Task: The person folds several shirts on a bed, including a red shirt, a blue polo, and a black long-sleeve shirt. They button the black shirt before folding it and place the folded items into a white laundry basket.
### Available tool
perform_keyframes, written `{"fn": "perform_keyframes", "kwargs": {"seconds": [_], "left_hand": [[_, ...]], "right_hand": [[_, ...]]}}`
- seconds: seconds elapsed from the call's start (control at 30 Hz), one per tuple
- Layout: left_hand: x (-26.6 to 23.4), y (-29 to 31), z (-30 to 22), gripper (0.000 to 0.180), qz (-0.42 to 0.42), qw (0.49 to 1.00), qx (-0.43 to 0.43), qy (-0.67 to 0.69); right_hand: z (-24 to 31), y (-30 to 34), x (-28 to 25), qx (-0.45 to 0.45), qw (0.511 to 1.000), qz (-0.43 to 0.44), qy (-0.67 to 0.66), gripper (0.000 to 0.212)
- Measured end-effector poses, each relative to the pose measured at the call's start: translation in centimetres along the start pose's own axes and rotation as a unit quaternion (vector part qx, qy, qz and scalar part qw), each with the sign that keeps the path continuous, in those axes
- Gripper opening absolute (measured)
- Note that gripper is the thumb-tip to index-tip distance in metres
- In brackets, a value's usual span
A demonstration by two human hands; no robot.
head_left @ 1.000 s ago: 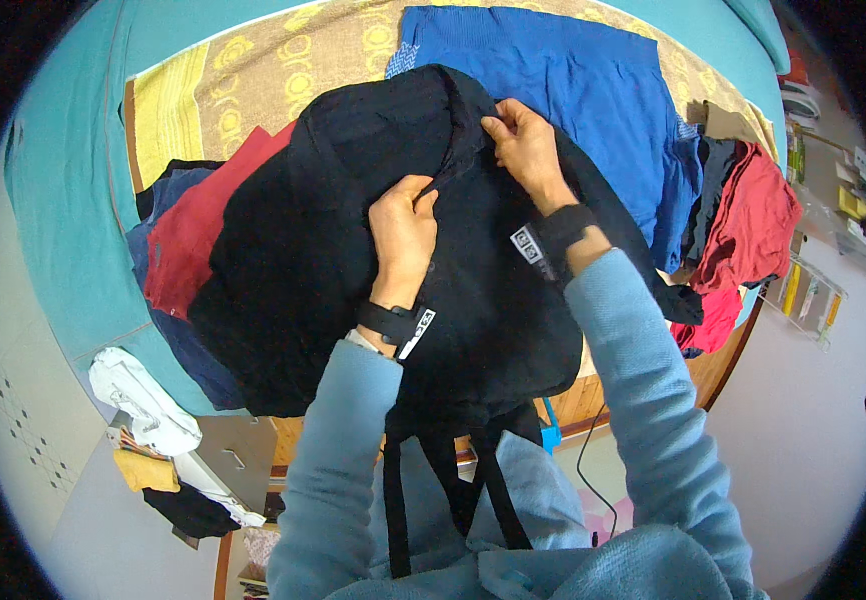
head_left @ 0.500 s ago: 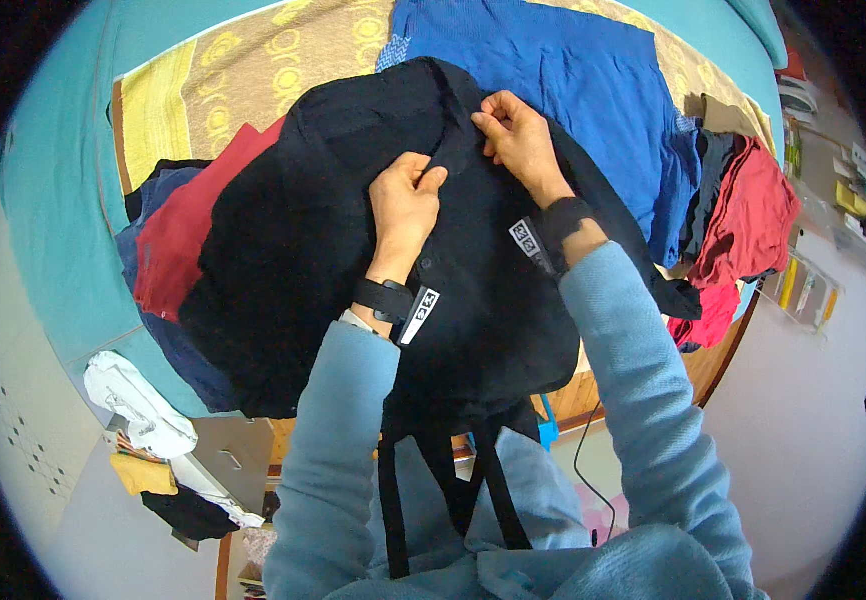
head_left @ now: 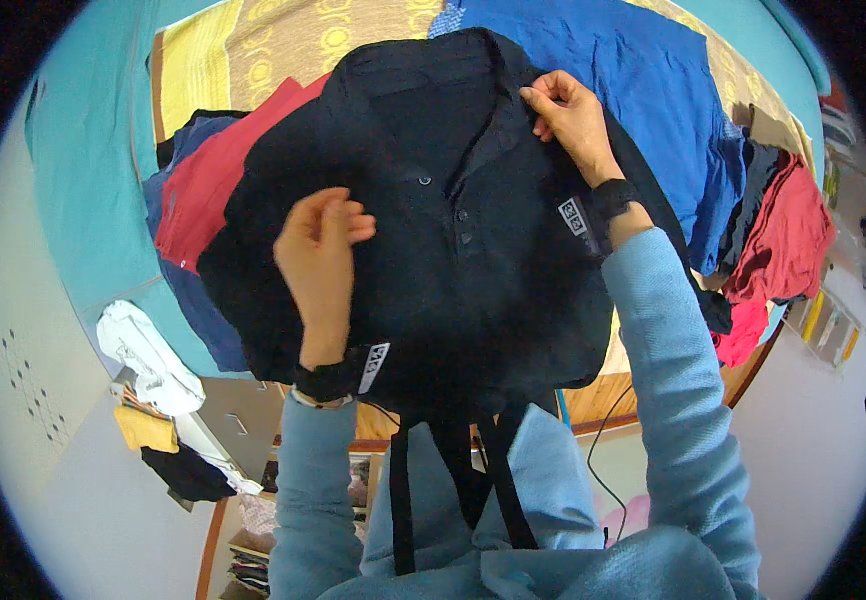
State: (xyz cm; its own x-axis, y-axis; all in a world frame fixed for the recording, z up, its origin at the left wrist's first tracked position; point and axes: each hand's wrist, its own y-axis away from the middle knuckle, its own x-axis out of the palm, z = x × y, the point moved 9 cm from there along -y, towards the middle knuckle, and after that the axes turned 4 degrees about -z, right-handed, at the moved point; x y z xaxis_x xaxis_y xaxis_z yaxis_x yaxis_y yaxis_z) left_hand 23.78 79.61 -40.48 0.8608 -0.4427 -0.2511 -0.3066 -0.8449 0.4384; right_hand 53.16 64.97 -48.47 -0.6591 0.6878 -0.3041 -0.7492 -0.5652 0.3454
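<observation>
A black collared shirt (head_left: 393,300) lies spread front side up before me, its collar at the far end and a few buttons (head_left: 463,215) down the short placket. My right hand (head_left: 575,125) pinches the cloth by the right side of the collar. Over the left chest of the shirt hovers my left hand (head_left: 318,265), its fingers loosely bent and slightly blurred, with nothing visible in them. Both wrists wear black bands with white printed tags.
Under the shirt's left side lie a red garment (head_left: 193,215) and dark blue cloth. A blue garment (head_left: 633,90) spreads at the far right over a yellow patterned towel (head_left: 193,85). Red clothes (head_left: 783,235) pile at the right edge; white cloth (head_left: 148,355) hangs at lower left.
My left hand has let go of the collar area and moved left and nearer. The collar lies wider apart, showing the buttons. My right hand has shifted slightly right with the cloth.
</observation>
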Motion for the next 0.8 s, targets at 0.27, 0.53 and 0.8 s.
{"fn": "perform_keyframes", "kwargs": {"seconds": [0.27, 0.53, 0.8], "left_hand": [[4.5, -1.0, 0.8, 0.026, 0.009, 0.996, -0.062, -0.061], [8.0, -4.3, -0.5, 0.014, 0.097, 0.994, -0.020, 0.047], [6.8, -2.6, -3.2, 0.014, 0.105, 0.941, 0.222, -0.234]], "right_hand": [[1.1, 0.7, 0.7, 0.016, 0.996, 0.092, 0.009, 0.028], [4.5, 2.0, 2.5, 0.055, 0.957, 0.184, -0.216, 0.029], [3.6, 4.7, 2.8, -0.009, 0.983, 0.142, -0.118, 0.025]]}}
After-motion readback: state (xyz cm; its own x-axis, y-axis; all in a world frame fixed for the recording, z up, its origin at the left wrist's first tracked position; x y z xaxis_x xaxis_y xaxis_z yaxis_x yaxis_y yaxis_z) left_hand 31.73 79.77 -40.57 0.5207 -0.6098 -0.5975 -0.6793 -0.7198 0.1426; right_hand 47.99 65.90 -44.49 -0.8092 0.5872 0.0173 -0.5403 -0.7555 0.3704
